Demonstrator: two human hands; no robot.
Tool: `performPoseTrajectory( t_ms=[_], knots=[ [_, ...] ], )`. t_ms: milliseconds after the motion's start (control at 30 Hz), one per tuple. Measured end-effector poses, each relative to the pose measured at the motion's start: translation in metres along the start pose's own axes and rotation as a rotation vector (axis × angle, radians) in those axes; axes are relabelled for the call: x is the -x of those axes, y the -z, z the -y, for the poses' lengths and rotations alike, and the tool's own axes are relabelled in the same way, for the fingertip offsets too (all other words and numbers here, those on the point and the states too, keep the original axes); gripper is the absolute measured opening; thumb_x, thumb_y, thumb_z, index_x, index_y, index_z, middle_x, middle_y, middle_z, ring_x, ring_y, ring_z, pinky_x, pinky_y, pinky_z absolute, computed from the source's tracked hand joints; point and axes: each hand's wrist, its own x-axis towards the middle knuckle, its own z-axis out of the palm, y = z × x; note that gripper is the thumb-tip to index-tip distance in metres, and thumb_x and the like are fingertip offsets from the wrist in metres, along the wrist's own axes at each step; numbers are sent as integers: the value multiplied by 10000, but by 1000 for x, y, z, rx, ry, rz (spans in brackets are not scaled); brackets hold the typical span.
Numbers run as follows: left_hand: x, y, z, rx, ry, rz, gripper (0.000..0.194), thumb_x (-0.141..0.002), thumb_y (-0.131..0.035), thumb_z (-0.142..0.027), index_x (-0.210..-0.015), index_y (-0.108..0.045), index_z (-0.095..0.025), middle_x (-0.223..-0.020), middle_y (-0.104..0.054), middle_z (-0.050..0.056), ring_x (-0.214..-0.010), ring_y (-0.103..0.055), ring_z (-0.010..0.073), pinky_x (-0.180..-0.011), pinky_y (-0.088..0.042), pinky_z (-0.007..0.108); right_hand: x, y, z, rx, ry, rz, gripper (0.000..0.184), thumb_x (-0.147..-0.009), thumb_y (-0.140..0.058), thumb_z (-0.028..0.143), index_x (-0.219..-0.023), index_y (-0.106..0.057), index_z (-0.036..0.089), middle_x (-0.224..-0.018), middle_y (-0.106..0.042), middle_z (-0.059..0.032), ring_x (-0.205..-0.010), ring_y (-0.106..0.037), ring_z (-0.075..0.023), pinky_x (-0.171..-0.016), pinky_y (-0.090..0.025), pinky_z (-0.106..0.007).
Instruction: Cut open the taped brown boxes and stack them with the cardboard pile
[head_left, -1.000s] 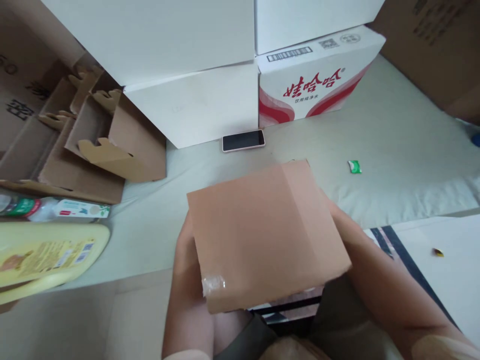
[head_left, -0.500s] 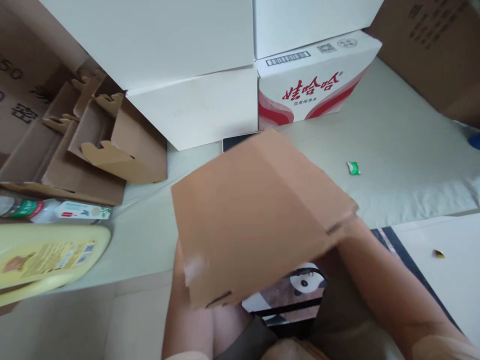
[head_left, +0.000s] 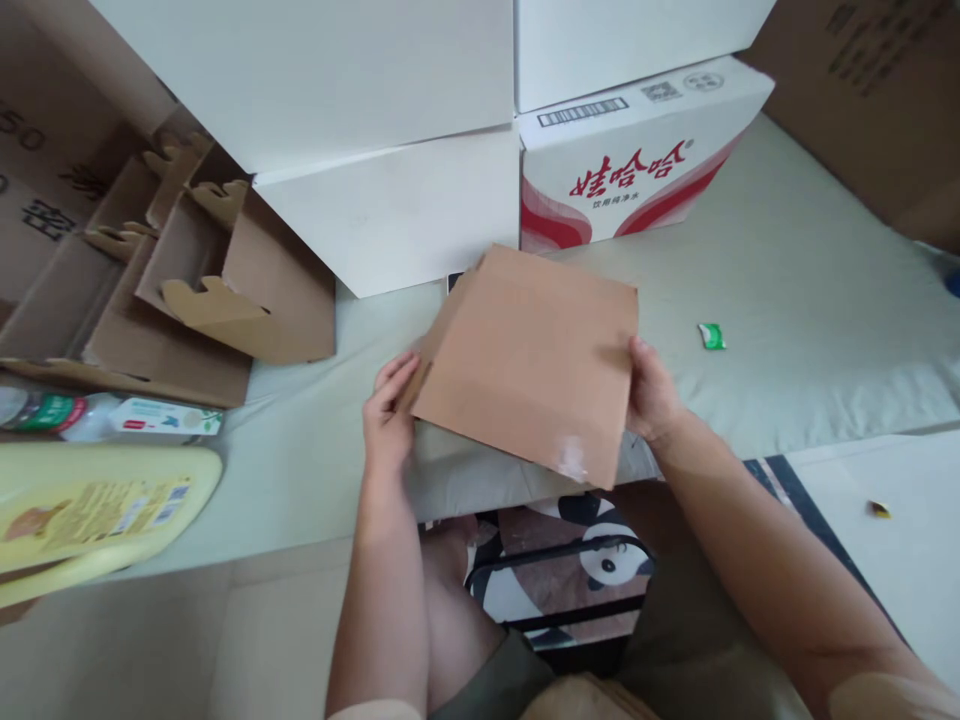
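A folded brown cardboard sheet point(head_left: 532, 360), likely a flattened box, is held tilted over the front of the pale green cloth surface. My left hand point(head_left: 391, 405) grips its left edge, where a narrow flap folds down. On the opposite side my right hand point(head_left: 654, 390) pinches the right edge, thumb on the front face and the other fingers hidden behind. A shiny patch of clear tape shows near the lower right corner. Behind the cardboard's top left edge, a sliver of a dark object peeks out.
White boxes point(head_left: 390, 210) stand stacked at the back, beside a white-and-red water carton point(head_left: 622, 180). Open cardboard boxes point(head_left: 277, 270) stand at left, near a lying bottle point(head_left: 75, 415) and a yellow jug point(head_left: 112, 500). A small green packet point(head_left: 712, 336) lies on the cloth point(head_left: 795, 300) at right.
The cardboard has turned and tipped down, its taped corner swinging from lower left to lower right. Both hands, hidden behind it before, now show at its side edges.
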Motion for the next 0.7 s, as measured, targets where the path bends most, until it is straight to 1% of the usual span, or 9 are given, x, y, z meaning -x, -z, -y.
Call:
performPoseTrajectory(
  t_ms=[133,200,267,300,367,433,533,633,700],
  knots=[
    [3,9,-6,-57,-36,184,365,-749,-787,-345,-1104,-862,-316,-1389,-730,72,-1348,-651,303,-1219,-477,483,-2,13,0,134,71,-101,467,-787,-706,712,-931,-724,269,-749,-748,-85,-872,-762,-355,-792,-642,-539],
    [5,10,-8,9,-14,199,302,-787,-717,-367,-1036,-873,-299,-1394,-732,70,-1380,-628,318,-1225,-467,500,-3,20,0,168,103,-110,418,-825,-673,679,-905,-730,272,-745,-747,-90,-897,-763,-355,-828,-644,-548],
    [5,7,-7,18,-16,132,266,-810,-700,-386,-988,-863,-276,-1386,-735,73,-1394,-616,318,-1235,-451,499,-4,24,0,156,104,-110,401,-839,-647,668,-888,-729,278,-758,-756,-91,-905,-765,-352,-838,-646,-550],
    [5,6,-7,-3,-24,84,271,-804,-726,-387,-1015,-849,-269,-1392,-731,73,-1399,-612,311,-1243,-440,488,-4,25,0,136,97,-113,399,-838,-644,667,-886,-724,279,-763,-760,-90,-900,-767,-352,-831,-647,-552],
    [4,3,-5,-36,-8,-6,388,-765,-796,-362,-1141,-799,-267,-1410,-716,72,-1375,-628,287,-1222,-455,453,-2,22,-2,87,58,-98,407,-812,-669,669,-897,-711,273,-764,-765,-85,-875,-770,-352,-808,-648,-551],
    [3,2,-5,-10,65,-83,503,-732,-821,-346,-1223,-747,-268,-1363,-728,73,-1251,-692,264,-1097,-546,410,2,16,-3,47,1,-61,435,-762,-733,660,-940,-699,264,-784,-774,-72,-847,-772,-340,-788,-650,-531],
    [2,3,-5,36,136,-200,443,-711,-808,-330,-1144,-744,-263,-1233,-752,57,-1114,-720,236,-921,-588,338,10,7,-3,5,-54,-46,506,-677,-832,606,-1020,-691,262,-865,-796,-52,-825,-767,-310,-769,-649,-482],
    [1,4,-7,147,114,-243,325,-745,-763,-400,-1037,-739,-261,-1156,-744,46,-1096,-711,217,-868,-572,295,16,13,-2,11,-13,-108,490,-689,-821,602,-1010,-696,254,-862,-789,-67,-817,-756,-321,-756,-643,-492],
    [1,3,-9,245,144,-210,352,-753,-748,-469,-1042,-729,-269,-1117,-730,43,-930,-722,189,-734,-563,273,21,30,1,78,103,-155,451,-755,-750,646,-971,-694,254,-827,-766,-80,-808,-745,-334,-742,-635,-516]
  ],
)
